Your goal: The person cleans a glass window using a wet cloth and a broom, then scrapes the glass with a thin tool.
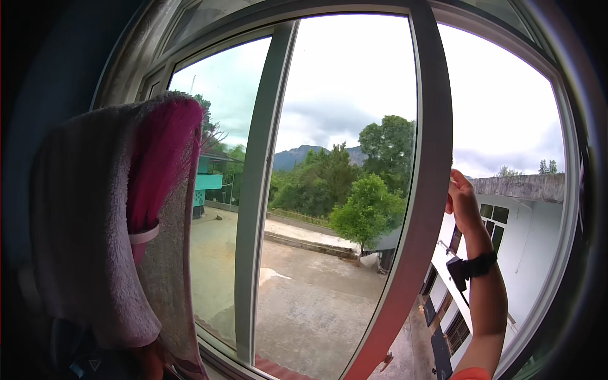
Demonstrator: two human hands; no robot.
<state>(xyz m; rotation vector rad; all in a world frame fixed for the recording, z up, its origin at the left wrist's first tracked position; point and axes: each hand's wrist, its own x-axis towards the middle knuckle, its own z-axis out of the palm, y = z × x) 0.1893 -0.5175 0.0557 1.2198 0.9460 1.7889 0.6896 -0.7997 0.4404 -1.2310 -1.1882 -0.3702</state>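
Observation:
My right hand [460,194] is raised at the outer edge of a sliding window's frame [430,156], its fingers bent and partly hidden behind that frame. A black strap with a small device [470,270] circles the wrist. My left hand is out of view. At the left, near the camera, a light fluffy towel [95,228] hangs beside a bundle of pink bristles [164,156] with a pale band round its base. Whether the fingers hold anything behind the frame cannot be seen.
A second upright window bar [261,190] stands left of the middle. Right of the raised arm runs the outer window frame [570,156]. Through the glass show a concrete yard [323,285], trees [370,209] and a white building [536,228].

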